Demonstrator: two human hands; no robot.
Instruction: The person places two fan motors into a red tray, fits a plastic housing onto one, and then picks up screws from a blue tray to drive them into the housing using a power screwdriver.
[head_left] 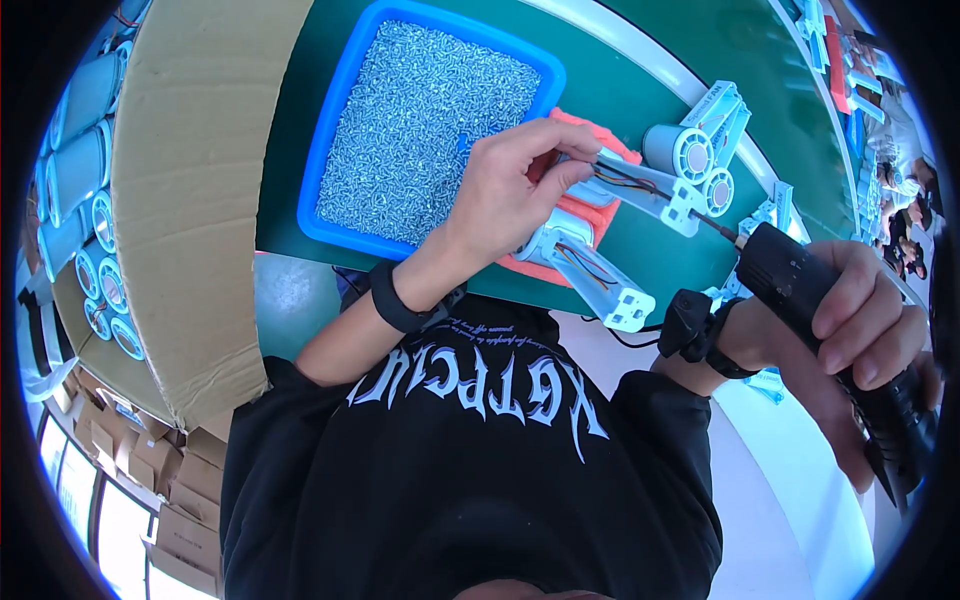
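Note:
My left hand (510,185) grips a white plastic motor unit (650,190) with coloured wires, held over an orange pad (580,215) on the green table. A second white unit (590,265) lies on the pad just below it. My right hand (850,330) is closed around a black electric screwdriver (820,300), whose bit points left and touches the end of the held unit near its bracket. Both wrists wear black bands.
A blue tray (325,160) full of small silver screws sits left of the pad. Another white motor unit (700,145) stands behind. A large cardboard box (190,180) and stacked cylinders (80,150) fill the left. Other people work at the far right.

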